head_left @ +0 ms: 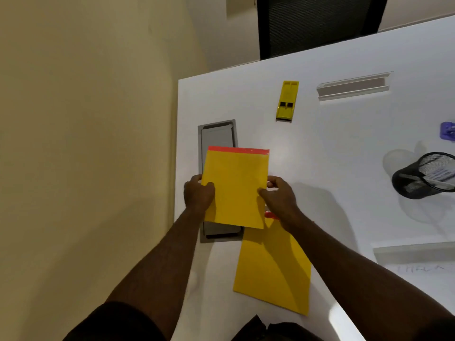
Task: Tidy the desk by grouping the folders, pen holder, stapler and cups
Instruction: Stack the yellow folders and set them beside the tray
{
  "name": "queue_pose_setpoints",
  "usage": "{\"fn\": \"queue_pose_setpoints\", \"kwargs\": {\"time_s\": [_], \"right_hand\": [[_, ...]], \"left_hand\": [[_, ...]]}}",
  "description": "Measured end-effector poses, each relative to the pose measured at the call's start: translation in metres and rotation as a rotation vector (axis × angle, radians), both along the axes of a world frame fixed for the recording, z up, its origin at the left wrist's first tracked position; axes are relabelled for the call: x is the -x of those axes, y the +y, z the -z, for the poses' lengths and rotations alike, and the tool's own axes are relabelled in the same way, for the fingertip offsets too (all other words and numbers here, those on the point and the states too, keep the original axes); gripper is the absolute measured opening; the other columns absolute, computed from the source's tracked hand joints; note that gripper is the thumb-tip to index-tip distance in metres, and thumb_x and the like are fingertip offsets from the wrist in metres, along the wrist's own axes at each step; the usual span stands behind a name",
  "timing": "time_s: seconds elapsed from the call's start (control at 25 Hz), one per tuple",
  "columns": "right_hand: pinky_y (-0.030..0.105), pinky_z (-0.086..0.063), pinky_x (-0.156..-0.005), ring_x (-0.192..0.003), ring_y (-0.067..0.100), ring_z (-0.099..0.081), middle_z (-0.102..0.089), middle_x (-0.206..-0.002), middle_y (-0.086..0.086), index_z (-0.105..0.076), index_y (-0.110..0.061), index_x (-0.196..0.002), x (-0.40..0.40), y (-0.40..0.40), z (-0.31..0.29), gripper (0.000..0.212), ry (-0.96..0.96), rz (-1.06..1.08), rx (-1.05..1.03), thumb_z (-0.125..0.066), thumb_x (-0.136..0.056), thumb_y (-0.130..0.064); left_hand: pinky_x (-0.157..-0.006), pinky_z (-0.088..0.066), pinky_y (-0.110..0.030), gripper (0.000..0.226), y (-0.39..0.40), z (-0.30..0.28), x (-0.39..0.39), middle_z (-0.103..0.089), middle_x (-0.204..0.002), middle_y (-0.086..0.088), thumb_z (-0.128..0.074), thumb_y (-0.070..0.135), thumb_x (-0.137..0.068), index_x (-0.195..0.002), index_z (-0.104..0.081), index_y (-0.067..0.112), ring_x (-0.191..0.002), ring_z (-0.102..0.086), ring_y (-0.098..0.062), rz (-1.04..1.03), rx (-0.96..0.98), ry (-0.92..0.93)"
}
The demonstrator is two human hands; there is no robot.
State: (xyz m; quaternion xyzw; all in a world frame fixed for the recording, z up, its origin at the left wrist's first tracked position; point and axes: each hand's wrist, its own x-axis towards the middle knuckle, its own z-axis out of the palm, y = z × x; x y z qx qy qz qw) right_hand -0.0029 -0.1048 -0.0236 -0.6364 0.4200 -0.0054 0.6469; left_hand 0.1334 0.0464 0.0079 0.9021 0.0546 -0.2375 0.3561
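Observation:
Both hands hold a yellow folder [236, 183] with a red top strip above the desk's left side. My left hand [198, 193] grips its left edge and my right hand [279, 199] grips its right edge. A second yellow folder [273, 269] lies flat on the white desk [344, 143] below it, partly covered by my right hand and forearm. A yellow stapler [286, 100] lies further back on the desk. A black mesh pen holder [423, 175] lies tipped on its side at the right edge. No cups are in view.
A grey cable hatch [216, 134] is set into the desk under the held folder. A long white slot [354, 87] is at the back, a small purple object [446, 130] at the right edge, a black chair [317, 23] behind. The desk's left edge drops to the floor.

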Motion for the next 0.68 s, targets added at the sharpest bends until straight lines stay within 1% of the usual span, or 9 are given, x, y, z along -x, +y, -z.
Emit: {"fn": "queue_pose_setpoints", "kwargs": {"time_s": [0.08, 0.16, 0.28, 0.32, 0.4, 0.44, 0.52, 0.6, 0.68], "right_hand": [[0.034, -0.055, -0.068, -0.098, 0.026, -0.062, -0.055, -0.112, 0.002, -0.05, -0.014, -0.127, -0.019, 0.021, -0.003, 0.042, -0.018, -0.112, -0.052, -0.065, -0.088, -0.02], [0.034, -0.053, -0.072, -0.092, 0.027, -0.061, -0.059, -0.103, 0.008, -0.053, -0.009, -0.123, -0.031, 0.038, 0.0, 0.038, -0.014, -0.206, -0.043, -0.065, -0.087, -0.017], [0.04, -0.051, -0.08, -0.085, 0.025, -0.055, -0.061, -0.102, 0.022, -0.055, -0.002, -0.116, -0.041, 0.056, 0.01, 0.034, 0.034, -0.296, -0.008, -0.065, -0.087, -0.016], [0.039, -0.05, -0.079, -0.084, 0.024, -0.052, -0.059, -0.097, 0.021, -0.055, -0.002, -0.113, -0.041, 0.059, 0.013, 0.032, 0.057, -0.321, 0.012, -0.065, -0.086, -0.017], [0.036, -0.046, -0.077, -0.086, 0.023, -0.049, -0.053, -0.092, 0.012, -0.055, -0.005, -0.108, -0.041, 0.062, 0.02, 0.03, 0.082, -0.372, 0.07, -0.066, -0.085, -0.021], [0.036, -0.046, -0.081, -0.092, 0.023, -0.05, -0.053, -0.098, 0.009, -0.053, -0.006, -0.113, -0.039, 0.063, 0.023, 0.035, 0.083, -0.393, 0.098, -0.066, -0.085, -0.022], [0.038, -0.047, -0.091, -0.109, 0.024, -0.053, -0.056, -0.115, 0.009, -0.047, -0.008, -0.13, -0.033, 0.06, 0.027, 0.05, 0.083, -0.403, 0.141, -0.066, -0.086, -0.022], [0.039, -0.048, -0.092, -0.112, 0.027, -0.054, -0.057, -0.122, 0.011, -0.047, -0.01, -0.132, -0.022, 0.053, 0.03, 0.051, 0.104, -0.361, 0.259, -0.065, -0.086, -0.022], [0.038, -0.048, -0.092, -0.113, 0.027, -0.054, -0.057, -0.125, 0.013, -0.049, -0.01, -0.131, -0.005, 0.041, 0.033, 0.048, 0.128, -0.273, 0.373, -0.064, -0.086, -0.02]], "left_hand": [[-0.072, -0.045, -0.034, 0.033, 0.026, 0.004, -0.01, -0.062, -0.119, -0.017, -0.055, 0.016, -0.087, -0.119, -0.059, 0.011, -0.089, -0.058, -0.03, -0.078, -0.059, 0.064], [-0.068, -0.044, -0.034, 0.029, 0.047, 0.008, -0.014, -0.064, -0.112, -0.019, -0.054, 0.018, -0.086, -0.112, -0.06, 0.007, -0.086, -0.059, -0.031, -0.108, -0.104, 0.114], [-0.068, -0.044, -0.034, 0.046, 0.073, 0.021, -0.019, -0.065, -0.11, -0.019, -0.056, 0.021, -0.082, -0.123, -0.057, 0.0, -0.091, -0.062, -0.035, -0.1, -0.168, 0.176], [-0.07, -0.045, -0.035, 0.048, 0.076, 0.021, -0.018, -0.063, -0.11, -0.018, -0.057, 0.021, -0.083, -0.127, -0.055, 0.0, -0.093, -0.061, -0.034, -0.09, -0.175, 0.194], [-0.077, -0.044, -0.034, 0.058, 0.077, 0.02, -0.015, -0.056, -0.129, -0.018, -0.06, 0.019, -0.086, -0.14, -0.044, 0.004, -0.109, -0.058, -0.033, -0.058, -0.198, 0.223], [-0.081, -0.043, -0.034, 0.065, 0.077, 0.021, -0.014, -0.048, -0.141, -0.017, -0.061, 0.019, -0.087, -0.146, -0.035, 0.006, -0.12, -0.054, -0.034, -0.031, -0.218, 0.225], [-0.091, -0.044, -0.036, 0.074, 0.075, 0.023, -0.012, -0.035, -0.151, -0.018, -0.062, 0.023, -0.088, -0.151, -0.026, 0.007, -0.13, -0.045, -0.036, 0.036, -0.262, 0.223], [-0.097, -0.044, -0.041, 0.077, 0.072, 0.021, -0.008, -0.032, -0.149, -0.02, -0.063, 0.028, -0.088, -0.15, -0.023, 0.007, -0.131, -0.043, -0.037, 0.123, -0.36, 0.203], [-0.093, -0.046, -0.042, 0.071, 0.067, 0.018, -0.002, -0.037, -0.143, -0.019, -0.064, 0.031, -0.087, -0.145, -0.031, 0.006, -0.126, -0.045, -0.037, 0.235, -0.499, 0.115]]}}
